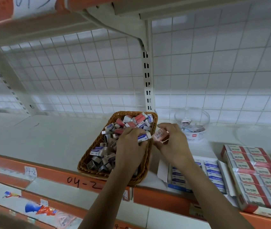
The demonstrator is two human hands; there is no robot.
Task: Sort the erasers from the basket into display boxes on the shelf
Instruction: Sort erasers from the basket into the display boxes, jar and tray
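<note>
Over the wicker basket (pixel 85 158) of blue, pink and grey erasers (pixel 98 152) on the shelf (pixel 48 138), the left hand (pixel 131 144) grips a blue-and-white eraser (pixel 142 138) while the right hand (pixel 172 142) pinches a pink barcoded eraser (pixel 159 135).

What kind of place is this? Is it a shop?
Most likely a stationery shop. The shelf has an orange edge strip marked 04-2, display boxes of erasers sit in rows, and a wicker basket holds loose ones.
</note>
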